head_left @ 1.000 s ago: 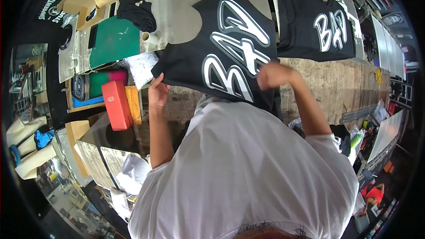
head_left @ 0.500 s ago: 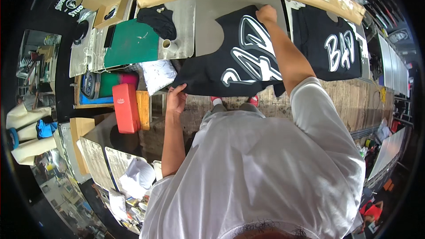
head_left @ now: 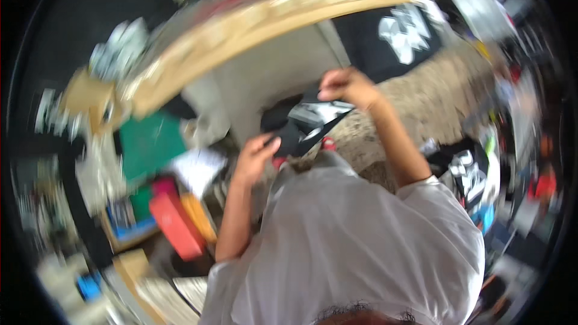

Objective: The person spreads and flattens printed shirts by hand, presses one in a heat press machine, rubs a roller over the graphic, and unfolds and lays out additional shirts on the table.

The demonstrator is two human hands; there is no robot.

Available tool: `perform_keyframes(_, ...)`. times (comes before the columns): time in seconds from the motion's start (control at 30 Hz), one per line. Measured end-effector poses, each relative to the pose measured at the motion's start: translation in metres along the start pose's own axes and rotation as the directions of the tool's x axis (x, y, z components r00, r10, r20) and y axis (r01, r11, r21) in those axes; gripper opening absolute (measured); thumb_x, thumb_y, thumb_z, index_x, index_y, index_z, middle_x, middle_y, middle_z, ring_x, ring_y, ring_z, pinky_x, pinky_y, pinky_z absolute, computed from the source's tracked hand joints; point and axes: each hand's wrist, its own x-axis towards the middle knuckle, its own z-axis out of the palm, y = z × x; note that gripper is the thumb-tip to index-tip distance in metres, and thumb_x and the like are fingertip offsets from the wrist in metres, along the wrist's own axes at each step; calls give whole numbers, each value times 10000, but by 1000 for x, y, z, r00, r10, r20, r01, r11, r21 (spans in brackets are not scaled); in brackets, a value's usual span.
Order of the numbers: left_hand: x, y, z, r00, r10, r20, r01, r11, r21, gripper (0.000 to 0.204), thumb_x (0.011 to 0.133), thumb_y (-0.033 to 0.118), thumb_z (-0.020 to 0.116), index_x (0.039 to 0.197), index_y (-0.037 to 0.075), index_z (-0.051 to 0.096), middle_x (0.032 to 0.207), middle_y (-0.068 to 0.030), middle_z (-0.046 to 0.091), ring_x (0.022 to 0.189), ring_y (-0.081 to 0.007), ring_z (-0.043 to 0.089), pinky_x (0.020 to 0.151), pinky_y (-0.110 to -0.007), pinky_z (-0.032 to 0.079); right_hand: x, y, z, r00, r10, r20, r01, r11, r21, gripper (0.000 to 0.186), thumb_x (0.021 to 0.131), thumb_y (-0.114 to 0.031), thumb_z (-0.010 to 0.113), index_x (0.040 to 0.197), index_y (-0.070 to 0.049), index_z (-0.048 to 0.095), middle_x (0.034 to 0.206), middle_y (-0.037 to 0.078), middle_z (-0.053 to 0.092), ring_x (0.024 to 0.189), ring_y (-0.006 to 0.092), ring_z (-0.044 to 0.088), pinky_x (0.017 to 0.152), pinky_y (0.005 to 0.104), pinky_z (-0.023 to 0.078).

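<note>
A black fabric panel [head_left: 291, 138] with a white print hangs folded and bunched between my hands, in front of my body. My left hand [head_left: 256, 157] grips its left end, thumb and fingers closed on the edge. With bent fingers, my right hand [head_left: 348, 87] holds the upper right end. Behind the panel lies the bare grey board [head_left: 271, 66] of the work table. Farther right, a second black fabric panel [head_left: 367, 42] with a white print lies flat. Motion blurs much of the picture.
A long cardboard-coloured box [head_left: 259, 27] runs along the table's far side. At left are a green mat [head_left: 150, 144], a white plastic bag [head_left: 195, 168], a red box [head_left: 176, 225] and an open carton [head_left: 87, 96]. More printed black fabric [head_left: 463, 168] lies at the right.
The fabric panel has come off the grey board toward my body and is now folded up. My hands have drawn closer together, and the view has turned to the right.
</note>
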Motion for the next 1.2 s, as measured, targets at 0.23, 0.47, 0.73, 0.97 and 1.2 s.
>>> perform_keyframes(0.23, 47, 38, 125, 902, 44, 430, -68, 997, 41, 374, 956, 131, 636, 1254, -92, 609, 1120, -106, 692, 1008, -135, 621, 924, -272, 472, -163, 11, -34, 975, -66, -213, 129, 945, 300, 167, 825, -6, 757, 855, -37, 595, 789, -17, 659, 765, 52, 594, 714, 232, 449)
perform_keyframes(0.47, 105, 35, 243, 646, -179, 742, -42, 962, 269, 352, 961, 113, 630, 1264, -66, 614, 1127, -85, 693, 998, -115, 615, 921, -255, 467, -298, 72, -32, 816, 171, -552, 86, 908, 409, 172, 780, -22, 804, 914, -7, 697, 805, 14, 715, 730, 68, 634, 699, 239, 489)
perform_keyframes(0.73, 166, -8, 345, 111, -688, 717, -230, 684, 692, 291, 909, 133, 689, 1160, -14, 704, 881, -28, 707, 780, -101, 585, 764, -258, 469, -339, 144, 71, 433, 413, -801, 227, 810, 540, 274, 714, 17, 789, 692, -80, 534, 621, -69, 517, 599, 47, 453, 545, 255, 347)
perform_keyframes(0.97, 168, -95, 434, -317, -897, 308, -566, 440, 697, 318, 907, 172, 701, 1181, 11, 699, 1075, -62, 718, 931, -127, 606, 870, -311, 470, -352, 177, 177, -88, 581, -809, 269, 796, 543, 308, 721, 32, 716, 675, -73, 430, 617, -43, 420, 614, 95, 393, 575, 290, 394)
perform_keyframes(1.2, 213, -173, 478, -394, -918, 50, -570, 287, 770, 280, 896, 61, 684, 1150, -57, 687, 1053, -114, 718, 956, -185, 653, 877, -324, 491, -309, 141, 372, -535, 793, -291, 612, 601, 514, 121, 812, 78, 644, 863, -31, 637, 773, -23, 587, 765, 78, 532, 716, 253, 463)
